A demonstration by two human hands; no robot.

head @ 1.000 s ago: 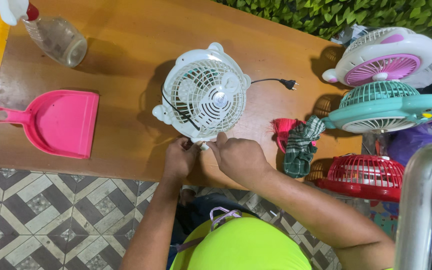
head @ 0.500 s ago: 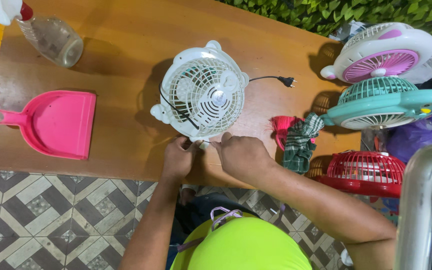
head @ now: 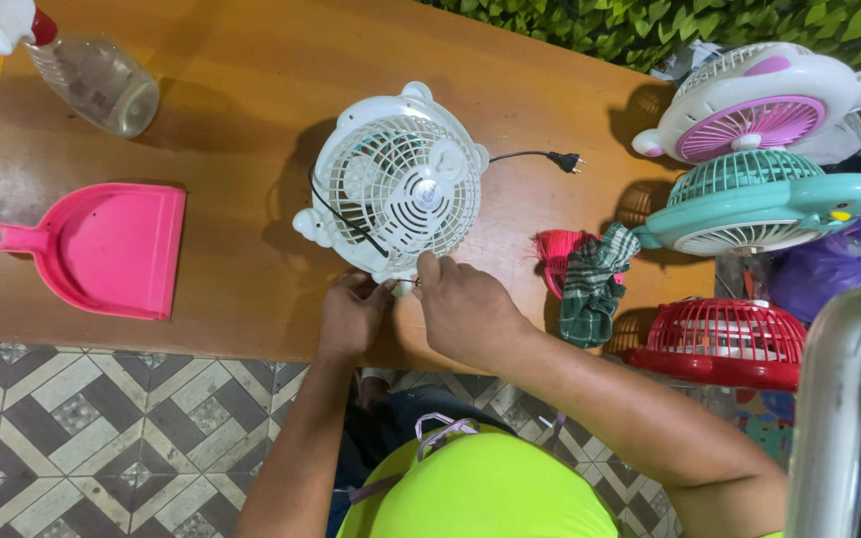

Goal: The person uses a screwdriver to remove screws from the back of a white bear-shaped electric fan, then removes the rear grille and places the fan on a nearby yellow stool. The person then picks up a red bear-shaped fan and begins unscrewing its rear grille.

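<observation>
A small white table fan (head: 396,189) lies grille-up on the brown wooden table (head: 251,120), its black cord and plug (head: 560,159) trailing to the right. My left hand (head: 354,314) and my right hand (head: 465,309) meet at the fan's near edge, fingers pinched together on a small thin thing at the base; what it is cannot be made out. Both hands touch the fan's rim.
A pink dustpan (head: 92,249) lies at the left, a clear spray bottle (head: 92,75) at the far left. A green checked cloth on a red brush (head: 590,274) sits right of my hands. Pink-and-white (head: 759,95), teal (head: 764,199) and red (head: 719,339) fans stand at the right.
My hands stay at the fan's near edge; the fingers have shifted slightly. The view moved a little.
</observation>
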